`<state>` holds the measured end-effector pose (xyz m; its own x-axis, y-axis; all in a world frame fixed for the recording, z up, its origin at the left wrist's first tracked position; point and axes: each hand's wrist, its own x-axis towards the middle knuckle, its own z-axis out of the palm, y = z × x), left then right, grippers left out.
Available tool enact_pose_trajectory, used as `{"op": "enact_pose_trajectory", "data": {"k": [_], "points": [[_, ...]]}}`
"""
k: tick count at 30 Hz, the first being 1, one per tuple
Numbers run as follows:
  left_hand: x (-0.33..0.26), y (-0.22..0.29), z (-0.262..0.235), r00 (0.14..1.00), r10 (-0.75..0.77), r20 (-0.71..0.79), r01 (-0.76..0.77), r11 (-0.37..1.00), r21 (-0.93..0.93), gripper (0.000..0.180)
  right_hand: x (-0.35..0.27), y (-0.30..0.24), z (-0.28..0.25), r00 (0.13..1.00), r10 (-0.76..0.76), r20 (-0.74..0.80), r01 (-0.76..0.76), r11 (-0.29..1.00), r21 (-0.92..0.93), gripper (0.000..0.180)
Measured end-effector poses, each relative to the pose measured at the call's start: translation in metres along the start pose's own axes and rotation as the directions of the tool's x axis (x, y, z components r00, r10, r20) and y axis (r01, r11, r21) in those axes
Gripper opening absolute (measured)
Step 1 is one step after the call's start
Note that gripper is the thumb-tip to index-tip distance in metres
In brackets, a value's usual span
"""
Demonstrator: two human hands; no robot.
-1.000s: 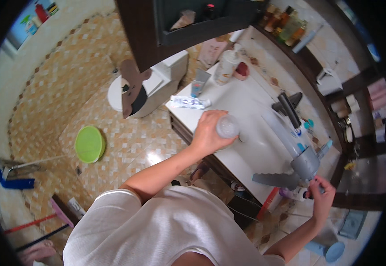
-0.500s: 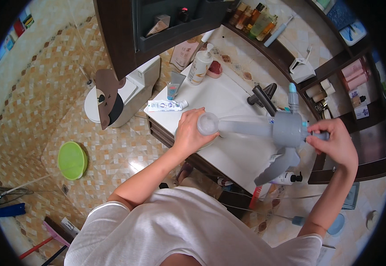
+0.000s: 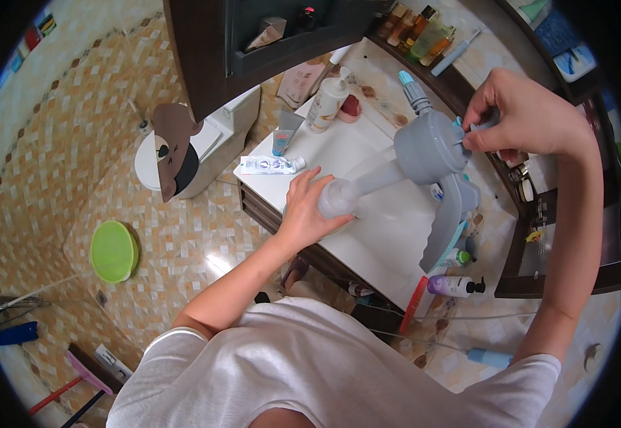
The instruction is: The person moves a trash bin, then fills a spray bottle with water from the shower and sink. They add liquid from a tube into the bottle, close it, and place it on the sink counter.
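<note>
My left hand (image 3: 307, 210) is closed around the neck of a translucent bottle (image 3: 336, 198), its round mouth facing up at the counter's front edge. Pinched at its grey pump handle by my right hand (image 3: 521, 118) is a pressure sprayer head (image 3: 428, 150), with a blue-tipped nozzle and a long curved grey grip. The head is held tilted above the basin. From it a grey cylinder and a thin clear tube slant down, their lower ends at the bottle's mouth. Most of the bottle below is hidden by my hand.
A white sink (image 3: 374, 250) with a toothpaste tube (image 3: 271, 165), a squeeze tube (image 3: 285, 134) and a white pump bottle (image 3: 328, 103) is before me. A purple-and-white pump bottle (image 3: 453, 286) stands right. A dark cabinet (image 3: 200, 57) overhangs; a green basin (image 3: 113, 251) is on the floor.
My right hand has moved up and away, carrying the sprayer head from nearly level to a raised slant. The left hand stays at the bottle's neck.
</note>
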<state>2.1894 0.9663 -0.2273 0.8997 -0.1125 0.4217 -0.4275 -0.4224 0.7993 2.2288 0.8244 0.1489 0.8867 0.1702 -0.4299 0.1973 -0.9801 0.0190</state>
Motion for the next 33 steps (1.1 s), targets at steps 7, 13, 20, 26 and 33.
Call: {"op": "enact_pose_trajectory", "data": {"k": [7, 13, 20, 26, 33], "points": [[-0.008, -0.005, -0.007, 0.993, -0.104, 0.049, 0.104, 0.995, -0.002, 0.092, 0.026, -0.014, 0.025, 0.99, -0.122, 0.075, 0.127, 0.989, -0.069, 0.022], [-0.02, -0.014, -0.014, 0.988, -0.131, 0.077, 0.131, 0.991, 0.015, 0.096, 0.048, -0.022, 0.072, 0.963, -0.269, 0.006, 0.266, 0.949, -0.171, 0.03], [-0.023, -0.017, -0.015, 0.989, -0.121, 0.088, 0.12, 0.993, 0.018, 0.099, 0.066, -0.034, 0.102, 0.963, -0.266, 0.053, 0.271, 0.948, -0.169, 0.03], [-0.023, -0.018, -0.014, 0.988, -0.119, 0.102, 0.121, 0.993, -0.007, 0.1, 0.079, -0.04, 0.117, 0.974, -0.215, 0.073, 0.224, 0.957, -0.181, 0.026], [-0.023, -0.02, -0.014, 0.991, -0.094, 0.1, 0.098, 0.995, -0.031, 0.099, 0.084, -0.047, 0.129, 0.974, -0.216, 0.072, 0.227, 0.954, -0.198, 0.021]]}}
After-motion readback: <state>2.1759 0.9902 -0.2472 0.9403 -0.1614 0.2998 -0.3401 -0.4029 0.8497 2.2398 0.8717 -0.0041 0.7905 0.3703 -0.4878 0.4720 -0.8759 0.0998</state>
